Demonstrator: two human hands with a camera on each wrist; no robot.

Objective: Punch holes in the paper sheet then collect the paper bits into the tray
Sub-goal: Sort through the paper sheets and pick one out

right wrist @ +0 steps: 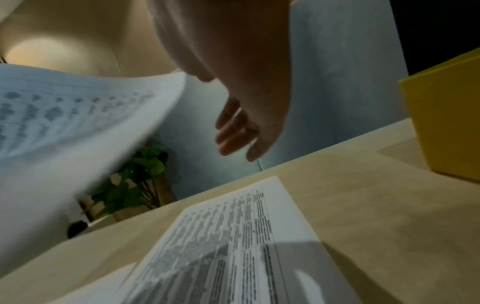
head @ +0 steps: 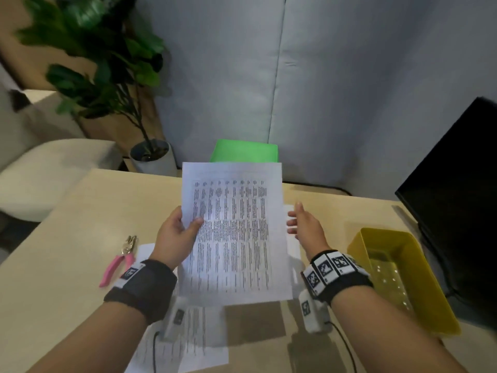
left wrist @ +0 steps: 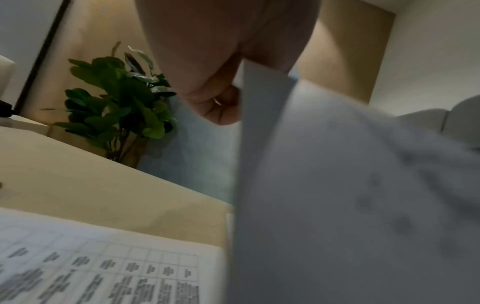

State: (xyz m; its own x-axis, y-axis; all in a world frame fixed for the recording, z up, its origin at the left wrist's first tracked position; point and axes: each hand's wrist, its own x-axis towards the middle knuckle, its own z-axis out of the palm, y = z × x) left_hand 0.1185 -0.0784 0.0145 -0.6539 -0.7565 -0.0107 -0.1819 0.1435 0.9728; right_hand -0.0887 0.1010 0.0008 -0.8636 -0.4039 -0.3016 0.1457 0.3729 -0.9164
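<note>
Left hand point(head: 179, 234) at centre frame pinches the left edge of the printed paper sheet point(head: 233, 230), thumb on top, fingers behind, holding it up off the table point(head: 67, 265); right hand point(head: 304, 224), just right of the sheet w/ a small gap, is spread w/ straight fingers, holding nothing. Below the lifted sheet more printed pages point(head: 188, 343) lie flat at lower centre; pink-handled hole punch point(head: 121, 261) sits on the table at mid left, untouched. Yellow tray point(head: 403, 278) stands at the right edge w/ small white bits inside; potted plant point(head: 107, 76) upper left, dark monitor point(head: 457, 184) far right.
</note>
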